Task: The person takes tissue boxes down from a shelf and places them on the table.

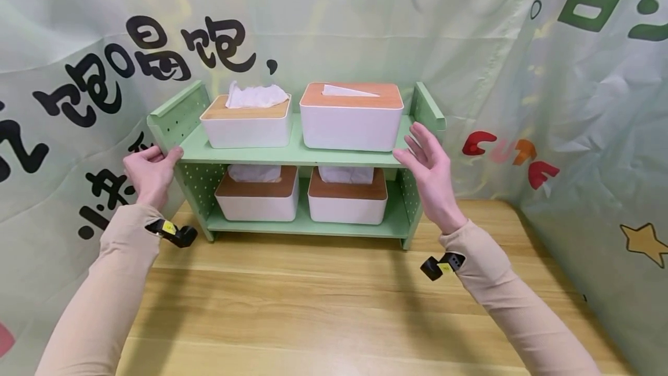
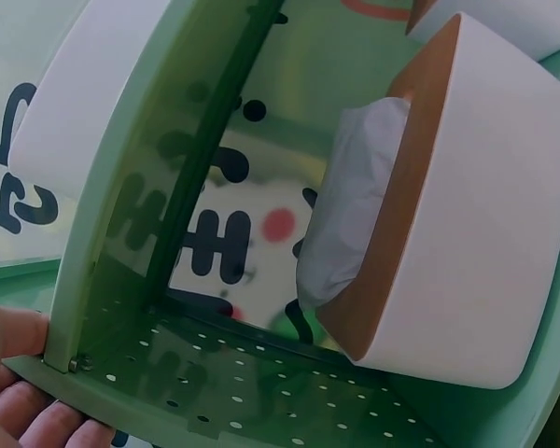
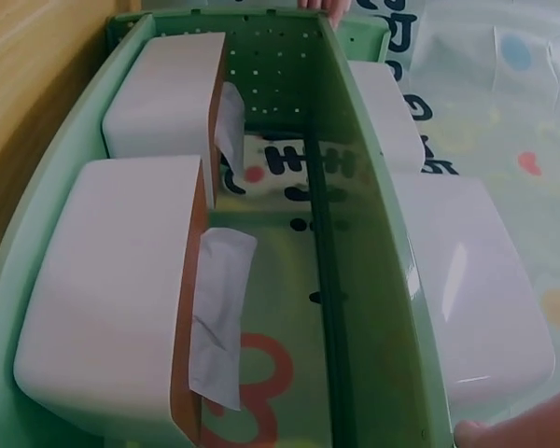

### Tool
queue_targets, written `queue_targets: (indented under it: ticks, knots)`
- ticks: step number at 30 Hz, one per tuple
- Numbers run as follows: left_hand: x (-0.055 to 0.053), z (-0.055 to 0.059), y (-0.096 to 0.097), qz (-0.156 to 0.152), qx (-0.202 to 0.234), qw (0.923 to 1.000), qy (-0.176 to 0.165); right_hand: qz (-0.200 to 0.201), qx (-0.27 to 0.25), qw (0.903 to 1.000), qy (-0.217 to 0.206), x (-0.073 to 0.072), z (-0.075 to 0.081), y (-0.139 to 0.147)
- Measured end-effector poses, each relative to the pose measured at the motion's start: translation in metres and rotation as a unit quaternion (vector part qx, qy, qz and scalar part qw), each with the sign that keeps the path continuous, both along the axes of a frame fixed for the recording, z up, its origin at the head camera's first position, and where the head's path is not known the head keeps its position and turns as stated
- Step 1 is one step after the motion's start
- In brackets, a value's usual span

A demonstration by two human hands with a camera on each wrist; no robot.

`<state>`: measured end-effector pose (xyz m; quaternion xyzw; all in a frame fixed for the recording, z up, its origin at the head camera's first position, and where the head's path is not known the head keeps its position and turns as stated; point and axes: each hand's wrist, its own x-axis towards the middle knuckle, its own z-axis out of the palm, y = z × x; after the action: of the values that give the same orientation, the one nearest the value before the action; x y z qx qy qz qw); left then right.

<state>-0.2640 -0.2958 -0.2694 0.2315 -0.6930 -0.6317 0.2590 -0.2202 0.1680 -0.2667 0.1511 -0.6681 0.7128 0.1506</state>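
A light green two-tier shelf (image 1: 245, 155) with perforated side panels stands on the wooden table. My left hand (image 1: 150, 174) grips its left side at the upper tier; in the left wrist view the thumb (image 2: 17, 331) lies by the board's front edge, fingers around the side panel. At the upper tier's right end, my right hand (image 1: 430, 176) has its fingers loosely extended, the thumb close to the board's front edge. White tissue boxes with wooden lids fill both tiers: upper left (image 1: 245, 133), upper right (image 1: 351, 127), lower left (image 1: 256, 209) and lower right (image 1: 347, 210).
The wooden table (image 1: 292, 300) extends in front of the shelf and to its right. A pale printed cloth (image 1: 355, 45) hangs close behind and along both sides. Black cameras are strapped to the left wrist (image 1: 174, 233) and right wrist (image 1: 442, 266).
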Motion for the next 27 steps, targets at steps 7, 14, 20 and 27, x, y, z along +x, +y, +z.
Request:
queue_targets:
  ticks: [7, 14, 20, 27]
  knots:
    - [0.0, 0.0, -0.001, -0.005, -0.018, 0.9998, -0.011, 0.01, 0.008, 0.9999, -0.005, -0.014, 0.006, -0.001]
    - [0.0, -0.001, -0.002, -0.01, -0.021, 0.9997, -0.006, 0.017, 0.015, 0.9997, -0.008, -0.026, 0.013, 0.0]
    - [0.002, -0.001, -0.001, -0.008, -0.031, 0.9994, -0.012, 0.03, 0.021, 0.9993, -0.006, -0.033, 0.018, -0.002]
    - [0.002, 0.0, -0.001, -0.005, -0.045, 0.9989, -0.017, 0.033, 0.026, 0.9991, -0.009, -0.04, 0.025, -0.004]
